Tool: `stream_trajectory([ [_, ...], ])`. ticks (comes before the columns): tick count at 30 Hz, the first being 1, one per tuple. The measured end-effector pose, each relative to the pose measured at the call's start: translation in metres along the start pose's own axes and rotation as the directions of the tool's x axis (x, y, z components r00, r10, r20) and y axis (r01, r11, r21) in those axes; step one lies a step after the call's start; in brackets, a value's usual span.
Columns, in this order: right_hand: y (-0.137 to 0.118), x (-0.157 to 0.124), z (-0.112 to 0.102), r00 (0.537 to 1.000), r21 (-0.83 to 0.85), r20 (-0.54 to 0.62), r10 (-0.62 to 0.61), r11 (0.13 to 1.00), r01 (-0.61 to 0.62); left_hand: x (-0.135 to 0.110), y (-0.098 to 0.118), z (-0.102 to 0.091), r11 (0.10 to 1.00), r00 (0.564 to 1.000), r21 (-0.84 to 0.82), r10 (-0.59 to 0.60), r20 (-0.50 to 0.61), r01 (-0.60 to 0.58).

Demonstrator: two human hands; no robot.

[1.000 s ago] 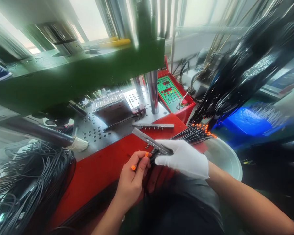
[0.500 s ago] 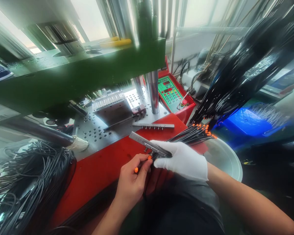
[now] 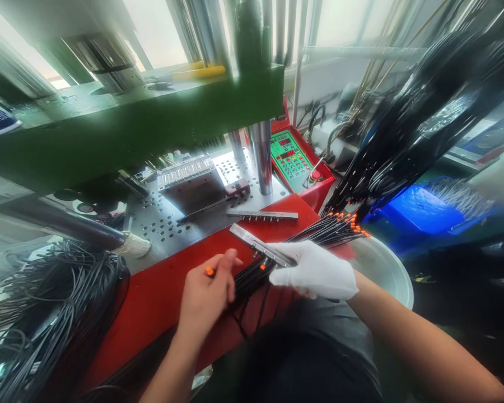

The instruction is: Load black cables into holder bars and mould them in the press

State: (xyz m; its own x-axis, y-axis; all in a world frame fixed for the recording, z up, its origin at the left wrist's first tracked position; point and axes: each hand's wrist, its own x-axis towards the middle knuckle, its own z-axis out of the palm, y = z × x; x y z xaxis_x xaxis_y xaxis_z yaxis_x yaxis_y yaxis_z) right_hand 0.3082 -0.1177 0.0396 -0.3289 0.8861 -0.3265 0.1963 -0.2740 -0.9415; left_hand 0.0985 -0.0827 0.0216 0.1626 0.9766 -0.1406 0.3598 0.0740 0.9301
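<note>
Bare left hand (image 3: 205, 291): its fingers are curled round a thin black cable with a bright orange tip (image 3: 210, 271). The tip pokes out by the bent first finger, maybe tucked there so the thumb is free.
White-gloved right hand (image 3: 313, 268): fingers and thumb squeeze one end of a flat grey metal bar with little pins (image 3: 252, 242). The bar slants up from the glove, apart from the bare hand, probably so the pins are easy to get at.
Small orange tip by the pins (image 3: 262, 267): at the bar's lower edge (I can't tell if it is on a pin or just beside one).
Bundle of thin black cables with orange ends (image 3: 327, 232): it runs behind the glove over the red table (image 3: 159, 291), its orange ends all together, likely to make them easy to grab.
Second grey metal bar with pins (image 3: 273, 215): it lies just past the first, seemingly put there to be within reach.
Silver metal plate full of round holes (image 3: 162, 228): farther back, holding up a shiny metal block (image 3: 189, 173).
</note>
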Motion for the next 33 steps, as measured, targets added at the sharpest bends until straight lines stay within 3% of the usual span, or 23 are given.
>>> stream_trajectory([
  [2,-0.001,0.001,-0.004,0.999,-0.011,-0.03,0.035,0.999,-0.035,0.008,-0.004,-0.004,0.968,0.999,-0.247,-0.045,0.017,0.048],
  [4,0.0,0.002,-0.007,0.996,-0.018,-0.075,0.049,0.999,-0.051,0.012,-0.005,-0.005,0.842,0.993,-0.533,-0.023,0.112,0.08],
  [7,0.001,0.001,-0.008,0.994,-0.003,-0.066,0.089,0.996,-0.09,0.009,-0.004,-0.002,0.68,0.962,-0.707,0.01,0.273,0.194],
  [10,0.002,0.001,-0.008,0.997,-0.016,-0.044,0.06,0.998,-0.06,0.004,-0.005,0.003,0.685,0.954,-0.691,-0.023,0.3,0.234],
  [15,-0.002,0.003,-0.006,0.999,-0.019,-0.037,0.016,1.0,-0.017,-0.001,-0.004,0.007,0.756,0.953,-0.622,-0.01,0.302,0.205],
  [24,-0.015,0.002,-0.005,0.997,-0.066,-0.007,-0.078,0.995,0.078,-0.007,-0.017,0.005,0.923,0.968,-0.378,0.03,0.25,0.069],
  [33,-0.015,0.002,-0.004,0.994,-0.056,0.001,-0.109,0.992,0.109,-0.009,-0.009,0.002,0.986,0.974,-0.13,0.129,0.188,-0.106],
])
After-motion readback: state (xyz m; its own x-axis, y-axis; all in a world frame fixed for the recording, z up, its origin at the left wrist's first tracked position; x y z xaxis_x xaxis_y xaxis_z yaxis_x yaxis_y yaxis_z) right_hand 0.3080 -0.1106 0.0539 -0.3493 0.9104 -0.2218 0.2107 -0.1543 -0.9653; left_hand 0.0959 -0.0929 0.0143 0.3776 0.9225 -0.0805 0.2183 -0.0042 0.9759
